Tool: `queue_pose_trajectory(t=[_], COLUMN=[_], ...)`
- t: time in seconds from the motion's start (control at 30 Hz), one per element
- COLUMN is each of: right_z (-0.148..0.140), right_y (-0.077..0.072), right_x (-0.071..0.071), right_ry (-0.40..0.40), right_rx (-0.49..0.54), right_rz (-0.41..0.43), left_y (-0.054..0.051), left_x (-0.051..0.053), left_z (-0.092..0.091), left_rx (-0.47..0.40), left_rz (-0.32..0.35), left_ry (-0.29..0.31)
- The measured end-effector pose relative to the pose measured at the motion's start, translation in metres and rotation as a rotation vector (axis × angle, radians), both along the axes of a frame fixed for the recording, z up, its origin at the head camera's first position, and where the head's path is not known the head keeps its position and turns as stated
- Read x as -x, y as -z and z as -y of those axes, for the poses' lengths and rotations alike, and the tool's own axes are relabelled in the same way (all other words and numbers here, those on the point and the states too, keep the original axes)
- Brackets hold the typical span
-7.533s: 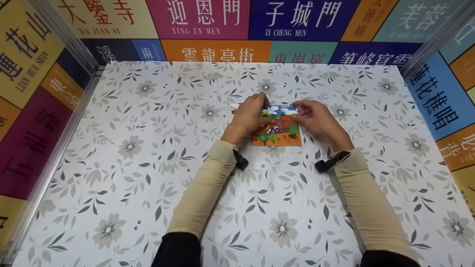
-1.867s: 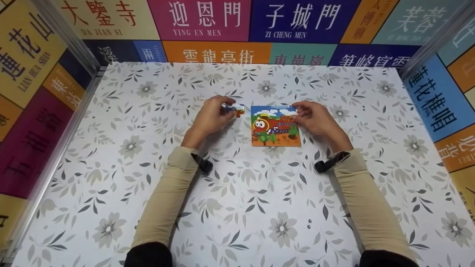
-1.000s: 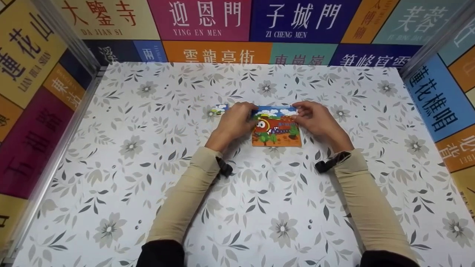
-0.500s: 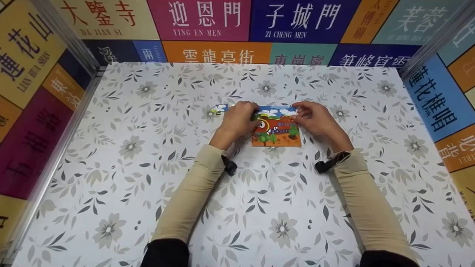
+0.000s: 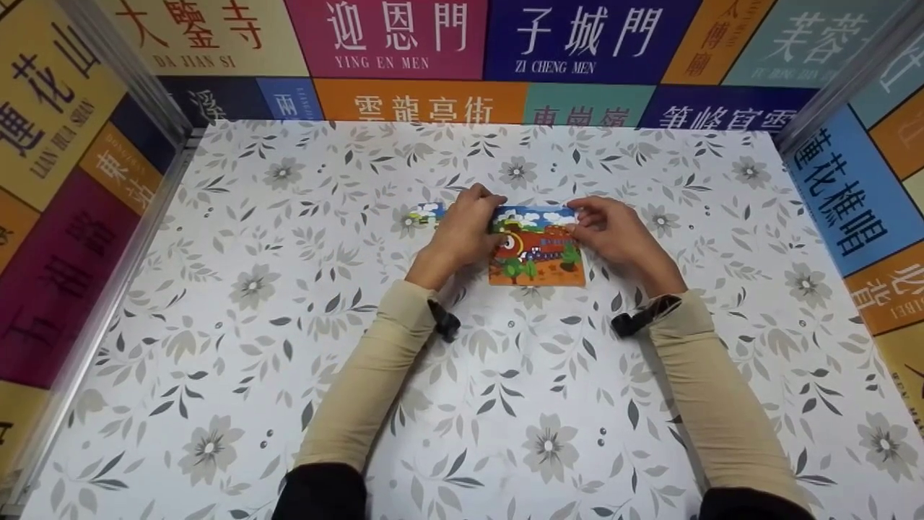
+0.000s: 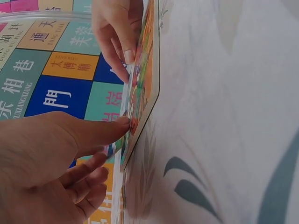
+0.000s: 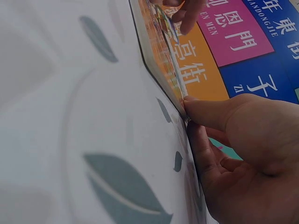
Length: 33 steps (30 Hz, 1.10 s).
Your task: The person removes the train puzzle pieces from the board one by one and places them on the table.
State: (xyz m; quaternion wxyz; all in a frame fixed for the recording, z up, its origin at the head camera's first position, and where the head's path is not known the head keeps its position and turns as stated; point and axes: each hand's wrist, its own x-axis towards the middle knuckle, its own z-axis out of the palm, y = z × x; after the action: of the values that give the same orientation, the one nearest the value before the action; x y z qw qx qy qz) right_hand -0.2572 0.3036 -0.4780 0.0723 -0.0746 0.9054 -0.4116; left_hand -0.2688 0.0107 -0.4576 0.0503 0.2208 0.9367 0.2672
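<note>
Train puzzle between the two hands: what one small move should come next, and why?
Probably the left hand should press down gently at the left side of the train puzzle: that hand touches it there, and the right hand grips the right edge, which should keep it steady. The loose piece to the left can probably wait.

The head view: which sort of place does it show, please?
Probably a small indoor booth: printed panels stand on three sides of a flower-patterned table, with posts at the two back corners.
</note>
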Motion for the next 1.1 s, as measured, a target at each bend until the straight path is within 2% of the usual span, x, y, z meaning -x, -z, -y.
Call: queue_pose_trajectory(t=[0.3, 0.53, 0.77, 1.1], right_z=[0.001, 0.001, 0.001, 0.001], right_y=[0.0, 0.001, 0.001, 0.0], right_x=[0.001, 0.003, 0.002, 0.001], right_ry=[0.017, 0.006, 0.004, 0.006], right_rx=[0.004, -0.049, -0.044, -0.034], right_rz=[0.011, -0.014, -0.019, -0.004], left_y=[0.002, 0.004, 0.006, 0.008], left_x=[0.003, 0.004, 0.004, 0.003], left_z=[0.004, 0.007, 0.01, 0.017], left_rx=[-0.009, 0.003, 0.008, -0.01], left_rz=[-0.022, -0.091, -0.128, -0.134], left_ry=[0.009, 0.019, 0.035, 0.028])
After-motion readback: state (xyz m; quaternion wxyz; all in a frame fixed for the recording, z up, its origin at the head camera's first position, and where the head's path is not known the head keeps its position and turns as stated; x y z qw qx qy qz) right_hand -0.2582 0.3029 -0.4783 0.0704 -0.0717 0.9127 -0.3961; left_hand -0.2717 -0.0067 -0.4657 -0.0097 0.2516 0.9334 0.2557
